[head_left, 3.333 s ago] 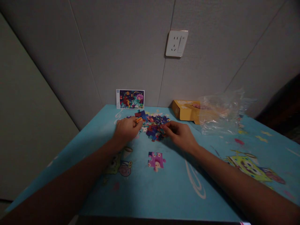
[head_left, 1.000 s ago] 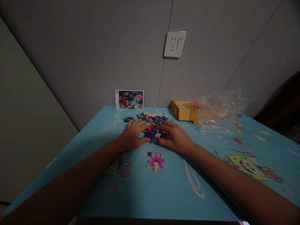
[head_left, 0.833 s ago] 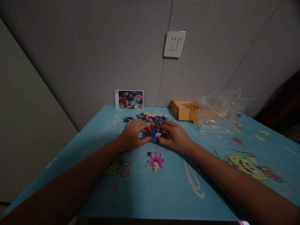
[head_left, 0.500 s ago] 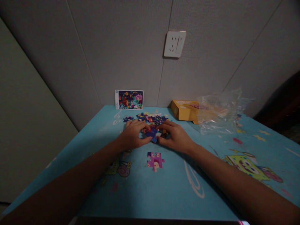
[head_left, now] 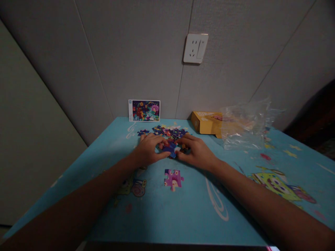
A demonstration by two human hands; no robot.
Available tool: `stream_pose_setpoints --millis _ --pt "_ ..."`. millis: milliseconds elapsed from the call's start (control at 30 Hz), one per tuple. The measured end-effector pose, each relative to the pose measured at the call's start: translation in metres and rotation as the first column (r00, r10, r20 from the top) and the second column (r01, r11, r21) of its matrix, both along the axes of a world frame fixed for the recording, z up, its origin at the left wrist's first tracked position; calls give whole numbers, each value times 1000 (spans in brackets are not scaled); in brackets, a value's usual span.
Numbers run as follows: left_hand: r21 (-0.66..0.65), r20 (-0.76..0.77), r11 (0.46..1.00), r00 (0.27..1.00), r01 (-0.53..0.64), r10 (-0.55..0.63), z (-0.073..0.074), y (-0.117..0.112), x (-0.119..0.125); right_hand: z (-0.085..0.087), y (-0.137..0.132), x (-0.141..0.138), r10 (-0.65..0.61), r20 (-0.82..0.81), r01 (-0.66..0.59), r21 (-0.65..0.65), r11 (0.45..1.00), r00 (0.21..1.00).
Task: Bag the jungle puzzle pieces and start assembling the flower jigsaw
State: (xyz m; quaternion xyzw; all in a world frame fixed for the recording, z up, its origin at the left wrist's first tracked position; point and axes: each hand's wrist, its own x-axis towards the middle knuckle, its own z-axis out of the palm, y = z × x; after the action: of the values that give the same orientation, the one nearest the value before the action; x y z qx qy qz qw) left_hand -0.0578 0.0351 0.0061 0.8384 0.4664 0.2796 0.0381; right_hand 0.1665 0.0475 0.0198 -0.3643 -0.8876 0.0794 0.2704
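Note:
Between my two hands, a dark blue puzzle piece (head_left: 170, 149) is gripped at its edges, with a whitish patch on its right side. My left hand (head_left: 149, 149) pinches it from the left, thumb below and fingers above. From the right, my right hand (head_left: 195, 152) has thumb and fingers curled on it. Just behind lies a pile of puzzle pieces (head_left: 171, 132), partly hidden by my fingers. Nearer to me, a pink and purple puzzle piece (head_left: 173, 179) lies flat on the table.
A picture card (head_left: 144, 111) leans on the wall at the back. To the right stand a yellow box (head_left: 208, 123) and a crumpled clear plastic bag (head_left: 243, 127). A blue cartoon-print cloth (head_left: 183, 216) covers the table. One loose piece (head_left: 143, 132) lies left of the pile.
Hardly anything differs. Both hands stay on the blue puzzle piece with only a slight shift of the fingers; the loose pieces lie where they were.

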Motion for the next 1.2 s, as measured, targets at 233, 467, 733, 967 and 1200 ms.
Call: stream_pose_setpoints --millis 233,467,733,967,1200 --pt "-40 8 999 1000 -11 11 -1 1 -1 -2 3 2 6 -6 -6 0 1000 1000" --pt "-59 48 991 991 -121 124 3 3 -1 -2 6 4 -51 -31 52 27 998 998" --pt "-105 116 869 862 -483 493 8 11 -11 -4 13 9 -206 24 205 32 978 978" --pt "-122 91 797 793 -591 602 10 12 -14 -12 16 12 -212 120 201 97 975 970" --pt "-95 98 823 817 -561 568 3 14 -21 -10 17 12 -139 126 128 93 987 982"
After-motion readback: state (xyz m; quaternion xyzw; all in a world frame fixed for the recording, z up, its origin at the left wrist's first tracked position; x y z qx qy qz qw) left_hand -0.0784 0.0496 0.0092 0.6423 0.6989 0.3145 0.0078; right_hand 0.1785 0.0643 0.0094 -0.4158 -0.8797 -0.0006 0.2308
